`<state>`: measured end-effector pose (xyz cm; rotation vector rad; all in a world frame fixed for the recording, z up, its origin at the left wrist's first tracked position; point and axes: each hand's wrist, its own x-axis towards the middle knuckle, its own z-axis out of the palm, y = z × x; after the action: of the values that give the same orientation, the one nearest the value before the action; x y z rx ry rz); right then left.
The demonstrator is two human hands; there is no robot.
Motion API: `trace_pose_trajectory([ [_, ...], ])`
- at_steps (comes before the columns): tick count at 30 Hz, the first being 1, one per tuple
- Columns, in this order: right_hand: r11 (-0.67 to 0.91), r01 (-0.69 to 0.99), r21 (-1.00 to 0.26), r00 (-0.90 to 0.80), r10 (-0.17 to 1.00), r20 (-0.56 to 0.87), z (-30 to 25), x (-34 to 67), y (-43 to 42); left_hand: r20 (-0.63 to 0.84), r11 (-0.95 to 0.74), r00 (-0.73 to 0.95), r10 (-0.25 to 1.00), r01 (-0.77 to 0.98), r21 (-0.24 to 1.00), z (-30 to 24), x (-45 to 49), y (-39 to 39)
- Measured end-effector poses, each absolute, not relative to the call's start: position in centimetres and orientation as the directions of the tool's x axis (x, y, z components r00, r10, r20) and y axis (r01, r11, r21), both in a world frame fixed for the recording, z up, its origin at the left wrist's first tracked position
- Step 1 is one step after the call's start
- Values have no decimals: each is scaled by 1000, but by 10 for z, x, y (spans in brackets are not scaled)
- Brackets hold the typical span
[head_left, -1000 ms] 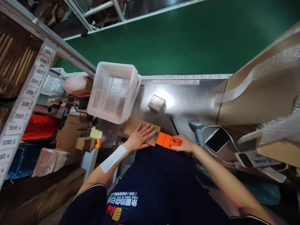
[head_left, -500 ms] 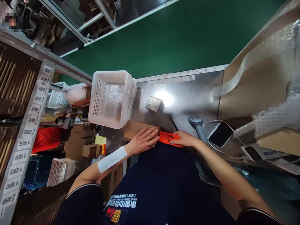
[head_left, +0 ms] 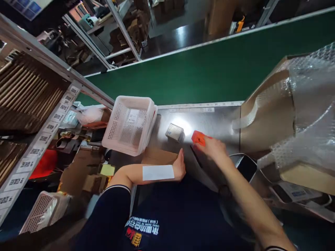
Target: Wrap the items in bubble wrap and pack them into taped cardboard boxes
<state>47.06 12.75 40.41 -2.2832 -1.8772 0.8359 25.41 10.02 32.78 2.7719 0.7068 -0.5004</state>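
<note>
A flat brown cardboard box (head_left: 159, 157) lies at the near edge of the metal bench, partly hidden by my left forearm. My left hand (head_left: 180, 167) stands on edge at the box's right end, fingers stretched out and held together, the palm turned to the box. A white label or patch covers that forearm. My right hand (head_left: 213, 148) is closed around what looks like an orange tape dispenser (head_left: 199, 138), raised over the bench to the right of the box. A small bubble-wrapped package (head_left: 174, 132) sits just left of the dispenser.
Stacked white plastic baskets (head_left: 128, 125) stand at the left. Beyond the bench runs a green conveyor belt (head_left: 183, 76). To the right are a large carton (head_left: 267, 115) with bubble wrap (head_left: 309, 104) and a phone (head_left: 246, 167) with a cable. A thin black object (head_left: 196, 156) lies on the bench.
My right hand has lifted the orange dispenser off the box's right end, forward and right. The left hand has turned from lying flat on the box to standing at its end. My view has shifted.
</note>
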Motion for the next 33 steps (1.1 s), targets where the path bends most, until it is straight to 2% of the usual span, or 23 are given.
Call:
trace_pose_trajectory([
  [2,-309,921,-238,216,912,-348,397,485,156,-353,-785,771,530,604,139,336,265,102],
  [3,-322,933,-162,250,902,-351,393,489,167,-345,-782,775,530,603,154,349,265,106],
  [5,-310,945,-100,262,906,-332,386,490,183,-328,-824,826,457,533,194,391,249,116],
  [6,-299,950,-89,261,917,-301,383,486,189,-309,-856,864,398,471,212,418,232,120],
  [8,-243,964,-109,214,949,-231,377,472,198,-239,-863,892,384,438,249,467,187,126],
  [9,-188,972,-138,158,967,-202,375,461,204,-218,-844,885,411,460,277,484,161,125],
  [11,-45,978,-204,7,983,-181,370,431,216,-190,-762,818,542,574,299,495,112,118],
  [13,67,971,-229,-118,970,-215,367,399,229,-201,-646,720,664,688,332,472,74,105],
  [16,120,972,-204,-174,945,-277,363,362,245,-299,-419,574,763,790,449,403,41,78],
  [18,116,976,-186,-169,939,-300,365,353,249,-299,-259,503,811,766,588,360,34,62],
  [20,109,977,-186,-161,942,-295,373,357,246,-244,-157,470,848,664,731,332,34,52],
  [23,145,939,-313,-196,971,-137,400,380,223,-148,-148,475,867,530,835,315,38,51],
  [25,284,860,-423,-284,957,66,424,397,196,-117,-163,489,864,493,855,313,42,60],
  [27,475,766,-433,-433,879,200,448,409,165,-103,-171,503,858,469,866,313,48,74],
  [30,693,605,-392,-705,695,140,468,411,122,-76,-239,558,827,469,850,314,60,96],
  [33,754,552,-356,-800,599,30,465,394,99,-51,-335,610,791,501,798,317,73,109],
])
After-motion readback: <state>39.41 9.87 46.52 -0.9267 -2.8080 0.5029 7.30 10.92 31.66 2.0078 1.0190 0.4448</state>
